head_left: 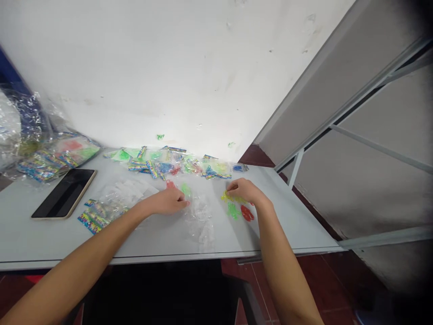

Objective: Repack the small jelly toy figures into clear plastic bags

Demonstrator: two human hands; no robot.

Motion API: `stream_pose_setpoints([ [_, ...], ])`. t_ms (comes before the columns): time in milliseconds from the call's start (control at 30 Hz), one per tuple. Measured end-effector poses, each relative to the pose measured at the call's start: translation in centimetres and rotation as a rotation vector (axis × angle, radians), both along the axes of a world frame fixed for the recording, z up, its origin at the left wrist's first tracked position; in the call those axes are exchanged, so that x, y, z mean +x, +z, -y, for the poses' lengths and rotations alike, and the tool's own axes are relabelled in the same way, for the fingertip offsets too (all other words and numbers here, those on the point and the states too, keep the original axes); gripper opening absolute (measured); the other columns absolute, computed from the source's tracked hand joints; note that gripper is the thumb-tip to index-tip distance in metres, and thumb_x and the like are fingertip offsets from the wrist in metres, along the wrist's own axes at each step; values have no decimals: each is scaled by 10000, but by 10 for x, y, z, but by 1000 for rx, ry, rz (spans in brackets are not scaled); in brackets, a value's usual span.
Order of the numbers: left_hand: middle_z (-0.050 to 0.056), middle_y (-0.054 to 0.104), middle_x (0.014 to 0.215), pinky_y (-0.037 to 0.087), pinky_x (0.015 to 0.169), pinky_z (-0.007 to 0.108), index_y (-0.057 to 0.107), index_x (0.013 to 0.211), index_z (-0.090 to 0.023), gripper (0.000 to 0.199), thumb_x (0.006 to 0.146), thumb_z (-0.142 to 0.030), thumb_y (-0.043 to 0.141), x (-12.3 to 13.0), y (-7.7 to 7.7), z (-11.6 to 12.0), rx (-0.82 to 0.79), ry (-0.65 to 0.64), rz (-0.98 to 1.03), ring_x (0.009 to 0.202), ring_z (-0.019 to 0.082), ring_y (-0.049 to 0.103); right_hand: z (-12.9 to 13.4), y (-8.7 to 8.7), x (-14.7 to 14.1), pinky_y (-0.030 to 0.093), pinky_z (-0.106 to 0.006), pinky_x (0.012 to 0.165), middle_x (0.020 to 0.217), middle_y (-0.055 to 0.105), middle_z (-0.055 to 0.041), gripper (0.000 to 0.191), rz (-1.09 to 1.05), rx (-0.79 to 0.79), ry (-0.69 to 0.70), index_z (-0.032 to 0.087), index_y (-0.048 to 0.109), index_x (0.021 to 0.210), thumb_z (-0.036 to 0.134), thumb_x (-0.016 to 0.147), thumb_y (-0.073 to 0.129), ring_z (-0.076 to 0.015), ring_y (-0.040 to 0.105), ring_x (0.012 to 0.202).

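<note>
My left hand (169,201) is low over the table with its fingers curled together; what they pinch, if anything, I cannot make out. Just behind it lie a small red plastic piece (170,184) and a pale green one (186,189). Clear plastic bags (199,214) spread flat to its right. My right hand (244,189) has its fingertips closed on a small yellow plastic piece (224,197), partly hidden by the hand. Beneath that hand, a green looped piece (232,210) and a red looped piece (247,213) rest on the table.
Several filled bags with colourful header cards (158,166) line the wall. A phone (64,194) lies at left, beside more clear bags (123,194) and printed cards (94,215). A larger pile of bagged pieces (62,153) stands at far left. A metal frame (296,169) borders the right.
</note>
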State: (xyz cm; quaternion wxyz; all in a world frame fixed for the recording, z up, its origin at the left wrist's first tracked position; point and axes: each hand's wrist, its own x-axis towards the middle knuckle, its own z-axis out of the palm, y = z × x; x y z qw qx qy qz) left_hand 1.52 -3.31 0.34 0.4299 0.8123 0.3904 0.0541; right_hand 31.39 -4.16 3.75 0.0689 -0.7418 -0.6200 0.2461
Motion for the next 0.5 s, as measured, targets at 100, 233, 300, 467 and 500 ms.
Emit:
stream_pose_setpoints([
  [100,-45,215,509,156,519,311,208,566,-210,481,864,-452,498,0,-4,-3,66,-2,-8,458,105,203,-3,-5,4,330,-237,475,660,646,-16,133,-66,-16,-3,166,700,706,229,625,615,-113,491,529],
  [233,-16,265,498,183,538,323,200,554,-214,472,921,-445,385,0,1,-1,207,37,-81,475,136,284,-2,-13,11,369,-235,512,673,648,-19,124,-137,38,59,164,679,667,260,642,605,-131,523,590],
  [300,24,371,518,218,563,321,257,535,-216,459,935,-421,346,1,3,1,333,55,-127,570,188,425,0,-17,15,394,-241,549,691,654,-20,137,-179,74,67,167,679,693,274,651,604,-143,544,627],
  [467,82,516,638,293,616,315,400,616,-223,354,937,-346,312,5,2,6,536,110,-205,840,296,540,0,-23,18,405,-254,584,744,687,-36,160,-193,134,13,159,691,749,253,634,632,-154,568,656],
  [500,74,507,622,306,629,317,393,619,-224,346,937,-332,309,6,2,6,538,109,-206,816,288,538,-2,-24,18,399,-255,574,722,684,-33,151,-182,115,-6,159,694,733,248,628,634,-150,561,635],
])
